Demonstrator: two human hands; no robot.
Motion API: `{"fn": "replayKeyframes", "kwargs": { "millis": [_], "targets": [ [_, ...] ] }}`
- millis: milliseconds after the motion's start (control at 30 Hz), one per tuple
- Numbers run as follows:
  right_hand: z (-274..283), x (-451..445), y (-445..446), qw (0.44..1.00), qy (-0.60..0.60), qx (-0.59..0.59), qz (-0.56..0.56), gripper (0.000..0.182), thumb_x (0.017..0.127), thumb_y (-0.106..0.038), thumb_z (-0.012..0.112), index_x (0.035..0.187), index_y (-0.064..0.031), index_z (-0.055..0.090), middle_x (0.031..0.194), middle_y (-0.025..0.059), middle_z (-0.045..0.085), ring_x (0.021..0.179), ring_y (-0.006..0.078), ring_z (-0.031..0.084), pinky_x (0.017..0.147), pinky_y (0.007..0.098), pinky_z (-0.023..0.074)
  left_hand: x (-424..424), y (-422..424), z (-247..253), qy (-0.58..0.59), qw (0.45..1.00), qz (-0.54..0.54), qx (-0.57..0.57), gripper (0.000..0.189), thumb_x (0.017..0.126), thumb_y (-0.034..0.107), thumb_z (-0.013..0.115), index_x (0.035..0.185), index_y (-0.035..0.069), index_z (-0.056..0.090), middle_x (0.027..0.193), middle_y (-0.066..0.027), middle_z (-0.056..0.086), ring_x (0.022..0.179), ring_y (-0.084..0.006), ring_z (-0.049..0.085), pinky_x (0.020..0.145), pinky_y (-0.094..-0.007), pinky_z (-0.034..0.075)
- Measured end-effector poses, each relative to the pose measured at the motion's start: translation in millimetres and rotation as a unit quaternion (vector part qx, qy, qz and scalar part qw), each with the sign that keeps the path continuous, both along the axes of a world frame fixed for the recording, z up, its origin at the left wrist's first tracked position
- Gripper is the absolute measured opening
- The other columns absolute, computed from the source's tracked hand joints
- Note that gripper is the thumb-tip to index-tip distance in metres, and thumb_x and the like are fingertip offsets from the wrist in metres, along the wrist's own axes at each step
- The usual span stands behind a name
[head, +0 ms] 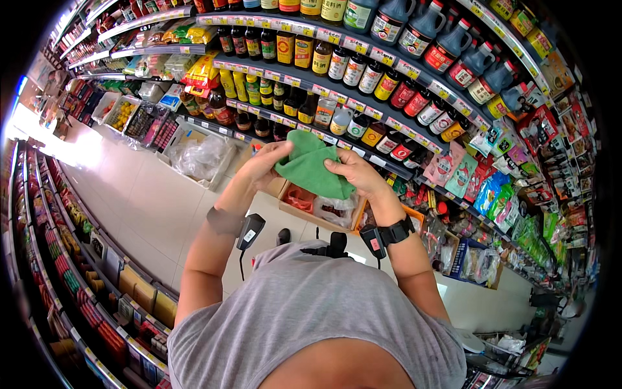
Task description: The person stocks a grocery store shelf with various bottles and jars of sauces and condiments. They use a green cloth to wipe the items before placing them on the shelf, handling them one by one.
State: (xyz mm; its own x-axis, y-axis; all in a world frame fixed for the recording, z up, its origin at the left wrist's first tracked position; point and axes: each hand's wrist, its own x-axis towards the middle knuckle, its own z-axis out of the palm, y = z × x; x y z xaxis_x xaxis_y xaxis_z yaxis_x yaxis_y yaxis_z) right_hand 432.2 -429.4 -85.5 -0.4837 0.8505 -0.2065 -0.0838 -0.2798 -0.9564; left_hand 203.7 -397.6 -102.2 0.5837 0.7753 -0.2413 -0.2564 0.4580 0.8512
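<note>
A green cloth (311, 165) is stretched between my two hands in front of the shelves. My left hand (266, 163) grips its left edge, and my right hand (357, 172) pinches the right side with the thumb on top. The cloth is partly folded over itself. Behind it stand the lower rows of bottled sauces, among them a white-capped bottle (341, 120) and an orange-labelled bottle (324, 113). The cloth hides part of the lowest shelf edge. Black straps with small boxes sit on both wrists or forearms.
Curved shelves carry bottles and large jugs (418, 34). Cardboard and plastic boxes stand on the tiled floor, including a white crate (214, 177) of plastic bags and a blue basket (459, 262). Another shelf unit (92, 296) runs along the left. Bagged goods (491, 192) hang at right.
</note>
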Motion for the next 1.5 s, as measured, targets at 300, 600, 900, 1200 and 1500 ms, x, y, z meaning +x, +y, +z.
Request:
{"fn": "replayKeyframes", "kwargs": {
  "millis": [300, 600, 900, 1200, 1500],
  "targets": [
    [13, -11, -24, 0.800, -0.312, 0.501, -0.107, 0.051, 0.078, -0.006, 0.057, 0.127, -0.0165, 0.048, 0.125, 0.0148, 0.048, 0.114, 0.0336, 0.045, 0.093, 0.0349, 0.0392, -5, 5, 15, -0.100, 0.973, 0.204, -0.052, 0.027, 0.087, 0.015, 0.057, 0.109, 0.001, 0.053, 0.101, -0.0077, 0.061, 0.089, -0.0170, 0.061, 0.075, -0.0308, 0.052],
    [30, -6, -32, 0.901, -0.216, 0.370, -0.063, 0.033, 0.073, -0.012, 0.071, 0.104, -0.0042, 0.061, 0.102, 0.0097, 0.061, 0.089, 0.0179, 0.058, 0.080, 0.0311, 0.0457, -5, 8, 26, -0.160, 0.977, 0.135, -0.038, 0.027, 0.090, 0.020, 0.051, 0.111, 0.002, 0.051, 0.104, -0.0097, 0.060, 0.089, -0.0209, 0.062, 0.079, -0.0350, 0.052],
    [9, -29, -4, 0.903, -0.219, 0.298, -0.220, 0.043, 0.080, -0.013, 0.060, 0.119, 0.0009, 0.049, 0.102, 0.0114, 0.060, 0.087, 0.0171, 0.057, 0.076, 0.0286, 0.0459, 21, 1, 40, -0.117, 0.992, 0.002, 0.048, 0.049, 0.079, -0.005, 0.059, 0.123, 0.000, 0.040, 0.107, -0.0109, 0.058, 0.096, -0.0215, 0.060, 0.084, -0.0338, 0.050],
    [13, 22, 11, 0.945, 0.147, 0.066, -0.285, 0.018, 0.091, -0.014, 0.048, 0.097, -0.0006, 0.059, 0.084, 0.0010, 0.061, 0.073, 0.0067, 0.056, 0.066, 0.0209, 0.0453, 7, 17, 49, 0.117, 0.970, 0.044, 0.210, 0.045, 0.075, -0.008, 0.059, 0.118, 0.002, 0.051, 0.106, -0.0063, 0.058, 0.094, -0.0149, 0.056, 0.082, -0.0267, 0.047],
    [38, 46, 22, 0.854, 0.469, -0.030, -0.223, 0.048, 0.090, -0.040, 0.047, 0.118, -0.0016, 0.050, 0.114, 0.0144, 0.056, 0.105, 0.0239, 0.054, 0.093, 0.0408, 0.0416, 18, 33, 41, 0.206, 0.953, -0.013, 0.221, 0.017, 0.084, 0.015, 0.060, 0.087, -0.002, 0.064, 0.098, -0.0042, 0.059, 0.080, -0.0095, 0.054, 0.071, -0.0231, 0.042]
  ]
}}
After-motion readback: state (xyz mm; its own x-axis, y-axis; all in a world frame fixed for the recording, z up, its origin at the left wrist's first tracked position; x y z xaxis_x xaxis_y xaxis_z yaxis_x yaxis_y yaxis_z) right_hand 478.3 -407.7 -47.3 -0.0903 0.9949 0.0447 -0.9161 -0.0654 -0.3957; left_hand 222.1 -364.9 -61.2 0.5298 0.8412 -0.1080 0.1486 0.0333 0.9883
